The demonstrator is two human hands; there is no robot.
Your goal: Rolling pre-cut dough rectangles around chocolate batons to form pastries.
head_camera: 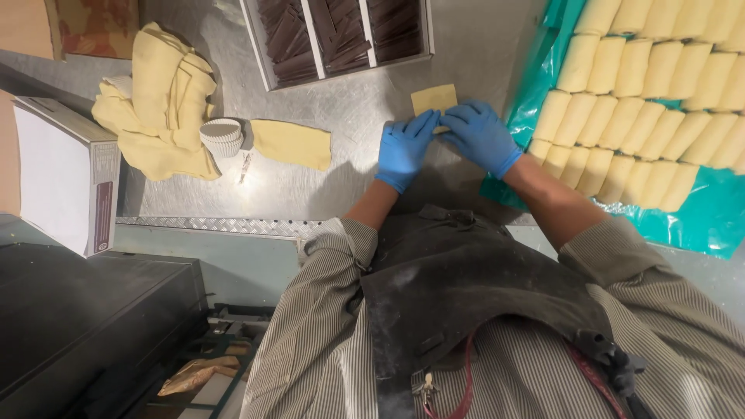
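Observation:
Both hands wear blue gloves and meet on a small pale dough rectangle (433, 98) lying on the steel table (357, 178). My left hand (404, 147) presses its near edge with the fingertips. My right hand (481, 136) rests beside it, fingers curled onto the same edge. The near part of the dough is hidden under the fingers. A second flat dough piece (291, 143) lies to the left of my left hand.
Several rolled dough pieces (644, 101) lie in rows on a teal sheet (698, 217) at right. A tray of dark chocolate sticks (341, 35) sits at the back. A heap of dough sheets (159, 101), stacked paper cups (222, 136) and a white box (62, 174) stand at left.

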